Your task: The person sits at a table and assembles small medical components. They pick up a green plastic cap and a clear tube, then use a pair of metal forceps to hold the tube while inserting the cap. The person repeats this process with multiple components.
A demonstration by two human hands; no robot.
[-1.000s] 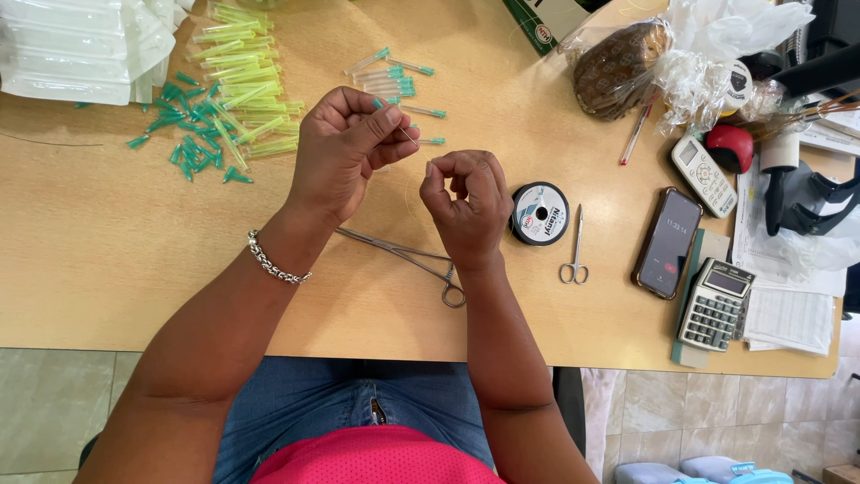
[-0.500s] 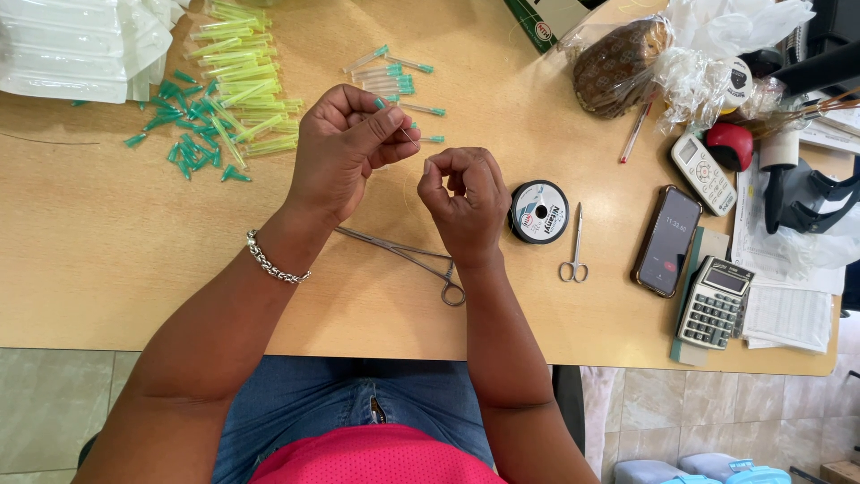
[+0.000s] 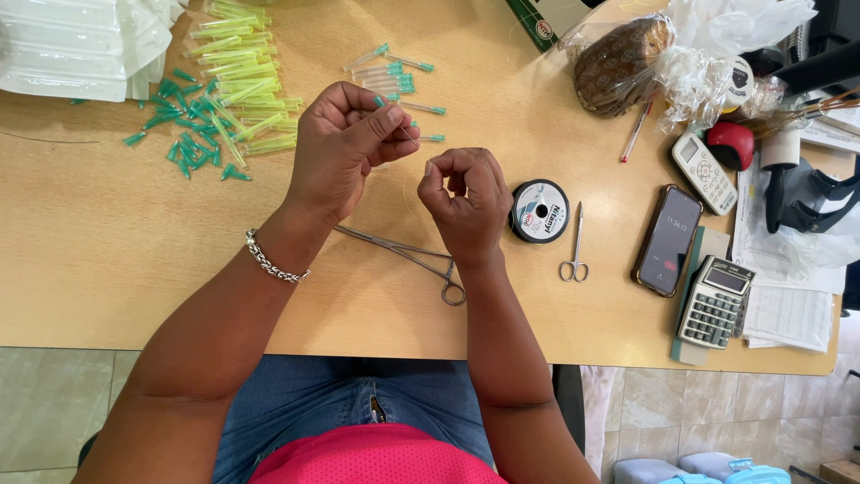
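My left hand (image 3: 345, 148) is raised over the wooden table (image 3: 98, 260) and pinches a thin needle with a green hub (image 3: 394, 116) between thumb and fingers. My right hand (image 3: 466, 202) is closed just to its right, fingertips pinched as if on a fine thread that I cannot make out. Long metal forceps (image 3: 408, 257) lie on the table beneath both wrists. A spool of thread (image 3: 539, 211) sits right of my right hand, with small scissors (image 3: 575, 246) beside it.
Loose green-hubbed needles (image 3: 394, 76) lie beyond my hands; green caps (image 3: 193, 143) and yellow-green sleeves (image 3: 237, 63) are piled far left, near white packets (image 3: 72, 45). A phone (image 3: 668, 240), calculator (image 3: 715, 302), handset (image 3: 704, 173), papers and a plastic bag (image 3: 627, 58) crowd the right side.
Both hands stay nearly in place; my right hand has shifted very slightly, still pinched close to the left hand's needle.
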